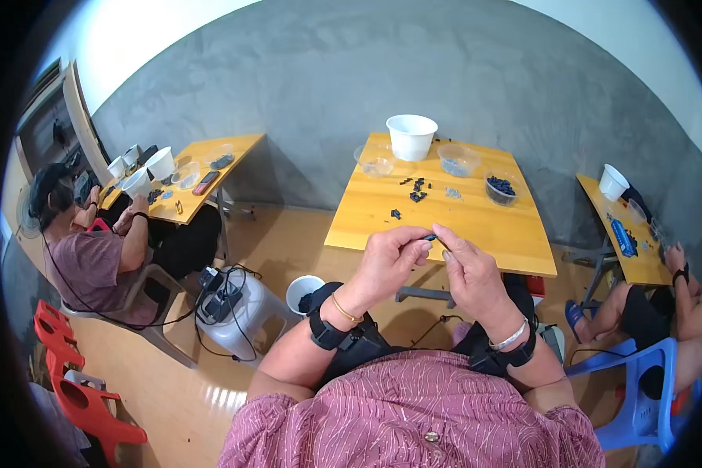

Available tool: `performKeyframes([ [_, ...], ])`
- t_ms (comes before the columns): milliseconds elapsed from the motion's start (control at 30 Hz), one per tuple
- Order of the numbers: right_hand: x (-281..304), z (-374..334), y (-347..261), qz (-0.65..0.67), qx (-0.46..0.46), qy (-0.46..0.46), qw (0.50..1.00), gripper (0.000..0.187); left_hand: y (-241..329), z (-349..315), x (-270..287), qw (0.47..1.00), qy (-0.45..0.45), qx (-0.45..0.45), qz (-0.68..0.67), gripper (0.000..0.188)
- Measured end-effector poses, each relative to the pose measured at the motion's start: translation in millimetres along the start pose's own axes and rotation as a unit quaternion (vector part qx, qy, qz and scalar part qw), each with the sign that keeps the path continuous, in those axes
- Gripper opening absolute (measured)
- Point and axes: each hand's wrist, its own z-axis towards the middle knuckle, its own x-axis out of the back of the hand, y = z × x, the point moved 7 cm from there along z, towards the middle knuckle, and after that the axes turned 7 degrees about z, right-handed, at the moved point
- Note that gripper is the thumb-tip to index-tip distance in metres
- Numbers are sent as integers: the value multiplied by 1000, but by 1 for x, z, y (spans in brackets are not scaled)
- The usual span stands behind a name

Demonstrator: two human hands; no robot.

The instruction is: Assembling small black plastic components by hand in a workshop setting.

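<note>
Above the near edge of the yellow wooden table (359, 210), my left hand (390, 261) pinches a small dark part (430, 237) between thumb and fingertips. My right hand (473, 274) is closed too, its fingertips meeting the same part from the other side; its exact shape is too small to make out. Beyond my hands lie loose black pieces (418, 192) in small groups and a little pile of pale small pieces (453, 193). A clear round tub (501, 189) at the right holds many dark pieces. Another clear tub (459, 161) contains pale small pieces.
A white bucket (412, 139) stands at the table's back, beside a clear tub (376, 164). Below on the floor are a white bucket (304, 295) and a grey stool (243, 320) carrying chargers and cables. Co-workers sit at side tables; a blue chair (636, 390) is at right, red stools (86, 398) left.
</note>
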Motion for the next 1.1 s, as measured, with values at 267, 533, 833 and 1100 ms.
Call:
performKeyframes([
  [267,-5,3,6,-24,3,24,999,39,15,4,0,972,73,-113,193,11],
  [533,-13,1,37,28,-74,23,997,35,6,11,-9,936,103,-182,283,7],
  [833,-7,-1,43,65,-123,22,990,34,1,10,-11,960,96,-155,211,15],
  [1100,-5,0,39,65,-111,24,991,34,-22,10,-7,988,129,-76,46,14],
])
